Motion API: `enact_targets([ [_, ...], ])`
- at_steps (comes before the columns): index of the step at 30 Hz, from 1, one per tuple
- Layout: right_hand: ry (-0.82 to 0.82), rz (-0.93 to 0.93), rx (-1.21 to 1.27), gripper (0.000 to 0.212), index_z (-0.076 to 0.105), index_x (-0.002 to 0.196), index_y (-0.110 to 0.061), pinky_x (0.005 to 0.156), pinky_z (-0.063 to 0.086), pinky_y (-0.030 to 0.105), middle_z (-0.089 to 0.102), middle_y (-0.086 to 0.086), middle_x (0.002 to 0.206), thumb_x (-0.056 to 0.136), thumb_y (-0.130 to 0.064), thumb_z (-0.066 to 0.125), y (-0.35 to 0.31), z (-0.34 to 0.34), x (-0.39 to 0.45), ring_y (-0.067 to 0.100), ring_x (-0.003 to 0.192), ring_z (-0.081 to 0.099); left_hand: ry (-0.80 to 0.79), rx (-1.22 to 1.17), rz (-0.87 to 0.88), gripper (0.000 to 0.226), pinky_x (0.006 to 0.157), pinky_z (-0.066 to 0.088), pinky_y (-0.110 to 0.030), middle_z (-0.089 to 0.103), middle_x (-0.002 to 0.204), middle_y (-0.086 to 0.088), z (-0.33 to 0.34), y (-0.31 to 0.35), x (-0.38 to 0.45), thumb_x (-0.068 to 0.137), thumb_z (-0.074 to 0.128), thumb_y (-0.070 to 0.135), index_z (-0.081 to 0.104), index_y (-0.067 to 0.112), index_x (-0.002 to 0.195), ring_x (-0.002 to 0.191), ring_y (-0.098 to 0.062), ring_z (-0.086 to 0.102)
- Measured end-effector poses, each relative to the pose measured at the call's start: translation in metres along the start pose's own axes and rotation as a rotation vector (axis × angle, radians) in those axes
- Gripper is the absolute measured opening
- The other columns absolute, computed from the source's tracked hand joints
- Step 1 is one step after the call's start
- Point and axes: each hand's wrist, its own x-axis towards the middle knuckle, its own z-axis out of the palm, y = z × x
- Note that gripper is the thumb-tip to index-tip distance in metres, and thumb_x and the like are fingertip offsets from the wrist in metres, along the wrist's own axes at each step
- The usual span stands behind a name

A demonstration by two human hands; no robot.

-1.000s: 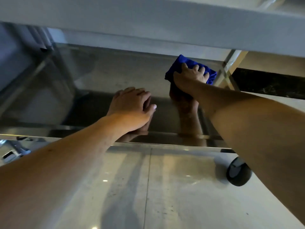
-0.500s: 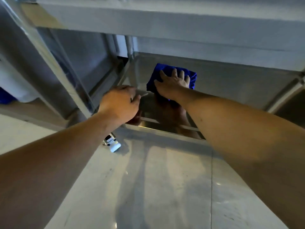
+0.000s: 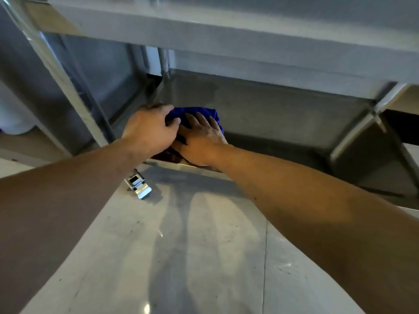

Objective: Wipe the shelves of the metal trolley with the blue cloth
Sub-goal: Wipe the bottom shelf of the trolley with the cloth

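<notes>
Spanning most of the view, the metal trolley (image 3: 226,37) is rigid steel; its bottom shelf (image 3: 283,123) looks slick. At that shelf's front left corner lies the blue cloth (image 3: 199,112) (soft, light, likely to bunch). Of the hands, the right hand (image 3: 201,141) presses it flat-fingered; the left hand (image 3: 150,130) pinches its edge, a sensible hold.

No text, label, brand, number or sign can be read anywhere in the frame; the metal and floor surfaces show only blur and reflections.
</notes>
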Motion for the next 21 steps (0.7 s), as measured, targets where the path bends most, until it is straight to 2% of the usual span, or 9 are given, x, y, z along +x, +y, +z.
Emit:
enact_targets([
  [3,0.023,0.074,0.000,0.060,0.016,0.157,-0.046,0.122,0.003,0.060,0.015,0.003,0.168,0.101,-0.064,0.024,0.051,-0.003,-0.027,0.033,0.154,0.005,-0.047,-0.018,0.058,0.048,0.082,0.048,-0.036,0.065,0.114,-0.009,0.010,0.032,-0.001,0.100,0.046,0.049,0.048,0.028,0.143,0.098,-0.025,0.060],
  [5,0.040,0.148,-0.009,0.060,0.014,0.157,-0.047,0.121,0.003,0.061,0.016,0.003,0.167,0.100,-0.064,0.025,0.090,-0.005,-0.048,0.033,0.153,0.006,-0.087,-0.037,0.070,0.052,0.081,0.053,-0.039,0.063,0.115,-0.011,0.016,0.055,-0.003,0.100,0.045,0.052,0.044,0.029,0.146,0.095,-0.024,0.061],
  [7,0.031,0.228,-0.012,0.061,0.012,0.157,-0.047,0.121,0.002,0.060,0.014,0.003,0.168,0.100,-0.065,0.026,0.126,-0.010,-0.070,0.033,0.153,0.005,-0.137,-0.078,0.093,0.054,0.088,0.055,-0.046,0.058,0.124,-0.011,0.022,0.077,-0.006,0.101,0.046,0.049,0.038,0.029,0.150,0.103,-0.026,0.061],
  [10,0.026,0.367,-0.026,0.062,0.011,0.157,-0.047,0.122,0.003,0.059,0.013,0.002,0.168,0.101,-0.065,0.027,0.173,-0.017,-0.106,0.032,0.153,0.007,-0.187,-0.078,0.165,0.055,0.105,0.045,-0.049,0.050,0.142,-0.011,0.032,0.113,-0.012,0.102,0.047,0.045,0.035,0.026,0.153,0.128,-0.030,0.050],
  [12,0.030,0.463,-0.037,0.062,0.011,0.157,-0.047,0.122,0.004,0.058,0.014,0.002,0.168,0.100,-0.066,0.026,0.199,-0.020,-0.135,0.031,0.153,0.008,-0.202,-0.066,0.203,0.057,0.111,0.040,-0.050,0.043,0.150,-0.009,0.043,0.133,-0.013,0.101,0.049,0.046,0.035,0.026,0.153,0.137,-0.030,0.042],
  [18,0.049,0.767,-0.056,0.066,0.013,0.158,-0.044,0.121,0.011,0.059,0.020,0.003,0.166,0.098,-0.071,0.024,0.266,-0.030,-0.235,0.032,0.151,0.014,-0.249,-0.036,0.352,0.057,0.118,0.029,-0.048,0.036,0.158,-0.003,0.080,0.175,-0.017,0.100,0.046,0.049,0.036,0.027,0.152,0.146,-0.026,0.032],
  [21,0.067,0.860,-0.087,0.069,0.012,0.159,-0.042,0.121,0.010,0.059,0.019,0.003,0.166,0.097,-0.072,0.021,0.268,-0.028,-0.273,0.032,0.152,0.013,-0.273,-0.027,0.388,0.057,0.118,0.029,-0.049,0.034,0.159,-0.003,0.091,0.189,-0.021,0.101,0.045,0.049,0.036,0.026,0.152,0.146,-0.026,0.031],
])
